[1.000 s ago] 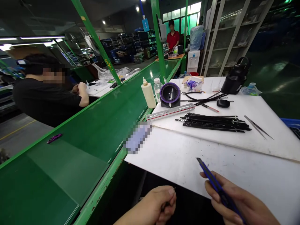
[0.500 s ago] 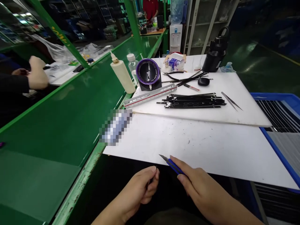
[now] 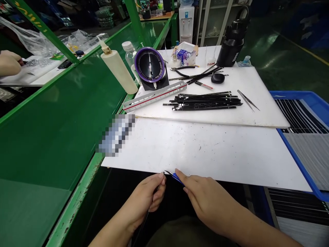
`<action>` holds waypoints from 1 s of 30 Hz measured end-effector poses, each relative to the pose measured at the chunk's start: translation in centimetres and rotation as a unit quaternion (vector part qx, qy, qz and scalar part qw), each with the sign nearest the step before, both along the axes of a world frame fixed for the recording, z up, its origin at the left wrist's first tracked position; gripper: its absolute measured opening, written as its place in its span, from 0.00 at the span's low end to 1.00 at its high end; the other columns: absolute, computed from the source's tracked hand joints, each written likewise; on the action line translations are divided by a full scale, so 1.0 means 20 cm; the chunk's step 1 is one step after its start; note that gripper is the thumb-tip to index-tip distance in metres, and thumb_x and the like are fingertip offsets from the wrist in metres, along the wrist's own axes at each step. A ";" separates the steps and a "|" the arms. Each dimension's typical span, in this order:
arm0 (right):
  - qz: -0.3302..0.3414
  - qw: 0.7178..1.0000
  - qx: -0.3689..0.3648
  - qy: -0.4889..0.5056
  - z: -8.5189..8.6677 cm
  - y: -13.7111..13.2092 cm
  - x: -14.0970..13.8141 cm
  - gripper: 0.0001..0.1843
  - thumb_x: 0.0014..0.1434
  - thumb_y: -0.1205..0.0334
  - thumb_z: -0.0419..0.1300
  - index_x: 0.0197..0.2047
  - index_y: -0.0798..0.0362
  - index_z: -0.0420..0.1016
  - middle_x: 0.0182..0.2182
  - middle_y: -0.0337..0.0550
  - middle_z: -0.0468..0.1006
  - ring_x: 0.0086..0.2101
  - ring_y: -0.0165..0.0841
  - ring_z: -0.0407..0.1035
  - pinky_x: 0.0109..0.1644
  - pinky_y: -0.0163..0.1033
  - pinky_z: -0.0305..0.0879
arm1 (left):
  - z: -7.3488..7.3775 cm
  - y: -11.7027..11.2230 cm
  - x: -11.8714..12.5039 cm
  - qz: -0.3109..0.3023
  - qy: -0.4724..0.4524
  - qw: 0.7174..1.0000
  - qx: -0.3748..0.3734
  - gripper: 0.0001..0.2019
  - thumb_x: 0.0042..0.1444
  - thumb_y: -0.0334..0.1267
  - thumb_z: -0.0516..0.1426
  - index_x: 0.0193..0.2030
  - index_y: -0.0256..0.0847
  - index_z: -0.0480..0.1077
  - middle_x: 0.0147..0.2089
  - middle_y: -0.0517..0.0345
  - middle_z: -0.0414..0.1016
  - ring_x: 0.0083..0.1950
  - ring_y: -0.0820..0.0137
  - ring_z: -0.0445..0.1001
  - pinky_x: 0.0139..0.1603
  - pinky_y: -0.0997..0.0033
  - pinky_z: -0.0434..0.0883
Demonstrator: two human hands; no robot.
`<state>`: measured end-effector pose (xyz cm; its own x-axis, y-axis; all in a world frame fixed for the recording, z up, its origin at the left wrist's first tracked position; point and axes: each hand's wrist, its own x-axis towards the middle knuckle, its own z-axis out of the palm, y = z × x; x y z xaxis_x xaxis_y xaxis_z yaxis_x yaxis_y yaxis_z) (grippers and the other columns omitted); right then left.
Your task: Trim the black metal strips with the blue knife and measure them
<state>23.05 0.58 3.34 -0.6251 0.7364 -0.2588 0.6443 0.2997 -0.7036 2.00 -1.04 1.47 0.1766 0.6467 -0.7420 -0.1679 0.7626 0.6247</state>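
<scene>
Just past the table's front edge, my left hand (image 3: pixel 146 197) is closed in a pinch on a thin black strip (image 3: pixel 142 226). A small dark tip of it shows at the fingertips, and the lower part runs down below the wrist. My right hand (image 3: pixel 205 195) grips a blue-handled craft knife (image 3: pixel 177 177). The knife's pointed blade faces left, right beside the strip's tip; whether they touch I cannot tell. On the white foam board (image 3: pixel 259 113) lies a pile of black strips (image 3: pixel 205 102), with tweezers (image 3: pixel 248 100) to its right.
A slotted grey rail (image 3: pixel 155 96), a round purple-rimmed device (image 3: pixel 149 67), a cream squeeze bottle (image 3: pixel 119 70), cutting pliers (image 3: pixel 182 71) and a black flask (image 3: pixel 231 46) stand or lie farther back. The green partition (image 3: pixel 64 120) bounds the left; a blue bin (image 3: pixel 293 151) sits right.
The knife has moved left, its blade now close to the strip's tip at my left fingers. The camera view has tilted down and shifted right. Another person's arm has moved at the left.
</scene>
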 end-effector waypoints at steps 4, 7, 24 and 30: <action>0.018 1.000 0.011 0.006 -0.01 0.00 -0.01 0.29 0.67 0.69 0.45 0.70 0.52 0.55 0.39 0.47 0.79 0.37 0.37 0.73 0.42 0.40 0.65 | -0.01 0.01 -0.01 -0.005 0.000 1.000 -0.014 0.16 0.62 0.49 0.53 0.31 0.39 0.62 0.19 0.69 0.52 0.17 0.81 0.43 0.16 0.81 0.40; 0.024 1.000 0.017 0.007 -0.03 0.01 -0.01 0.30 0.67 0.70 0.45 0.71 0.51 0.54 0.39 0.46 0.78 0.36 0.36 0.73 0.41 0.39 0.65 | -0.01 0.01 -0.01 -0.004 -0.001 1.000 -0.015 0.17 0.61 0.50 0.54 0.29 0.39 0.61 0.19 0.69 0.52 0.17 0.81 0.43 0.16 0.81 0.40; 0.088 0.985 0.128 -0.075 -0.05 -0.01 -0.01 0.36 0.60 0.74 0.48 0.71 0.59 0.51 0.36 0.44 0.75 0.23 0.32 0.64 0.24 0.39 0.49 | 0.00 0.02 0.00 -0.021 0.010 1.000 -0.013 0.21 0.60 0.55 0.55 0.27 0.40 0.59 0.19 0.69 0.51 0.18 0.81 0.42 0.16 0.81 0.40; 0.097 0.977 0.156 -0.107 -0.06 -0.03 -0.02 0.38 0.57 0.73 0.50 0.71 0.60 0.49 0.36 0.45 0.75 0.21 0.31 0.62 0.21 0.39 0.45 | 0.00 0.01 0.00 -0.022 0.016 1.000 -0.014 0.22 0.60 0.55 0.55 0.27 0.40 0.58 0.19 0.69 0.51 0.18 0.81 0.42 0.16 0.80 0.40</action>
<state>22.59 0.03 2.06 -0.7170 0.6735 -0.1800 0.6762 0.6090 -0.4145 2.06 -0.83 1.52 0.1798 0.6173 -0.7659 -0.1141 0.7864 0.6070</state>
